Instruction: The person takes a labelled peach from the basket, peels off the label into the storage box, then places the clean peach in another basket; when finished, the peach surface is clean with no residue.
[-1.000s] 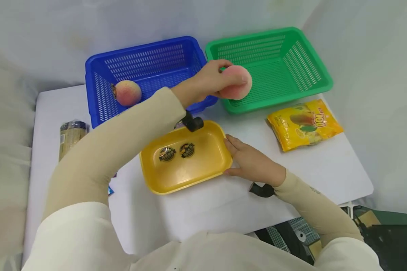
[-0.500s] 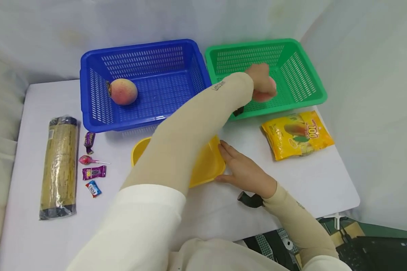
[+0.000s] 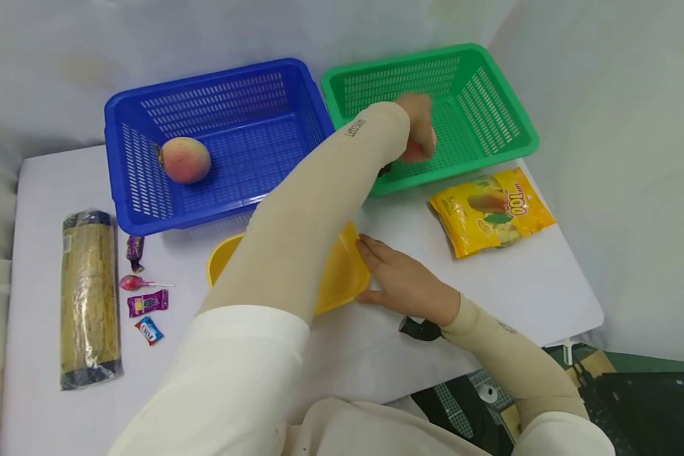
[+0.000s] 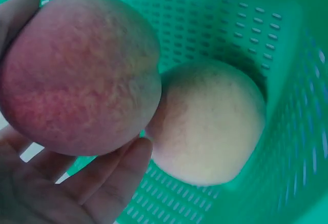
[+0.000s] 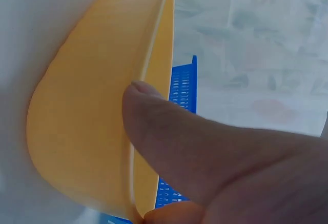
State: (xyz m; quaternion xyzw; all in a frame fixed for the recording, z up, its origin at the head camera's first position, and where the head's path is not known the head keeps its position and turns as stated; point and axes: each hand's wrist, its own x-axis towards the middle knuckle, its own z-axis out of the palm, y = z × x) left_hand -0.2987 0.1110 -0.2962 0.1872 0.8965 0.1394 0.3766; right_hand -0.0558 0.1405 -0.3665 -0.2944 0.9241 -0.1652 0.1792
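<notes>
My left hand (image 3: 417,118) is inside the green basket (image 3: 525,142) and holds a peach (image 4: 84,75), its thumb on one side and fingers under the other. Beside the held fruit, a second, paler peach (image 4: 212,126) lies in the basket, seen only in the left wrist view. The right hand (image 3: 407,283) touches the right end of the yellow tray (image 3: 350,278) with fingers nearly straight. In the right wrist view its thumb (image 5: 169,126) lies against the tray's rim. My left sleeve hides much of the tray.
A blue basket (image 3: 120,158) holds another peach (image 3: 186,160). A yellow candy bag (image 3: 493,212) lies right of the tray. To the left are a wrapped bamboo mat (image 3: 90,301), a lollipop (image 3: 130,282) and several small wrapped sweets (image 3: 148,303).
From above the gap between the baskets, my left hand has carried the peach rightward and down into the green basket. The right hand has stayed at the tray while the head view shifted.
</notes>
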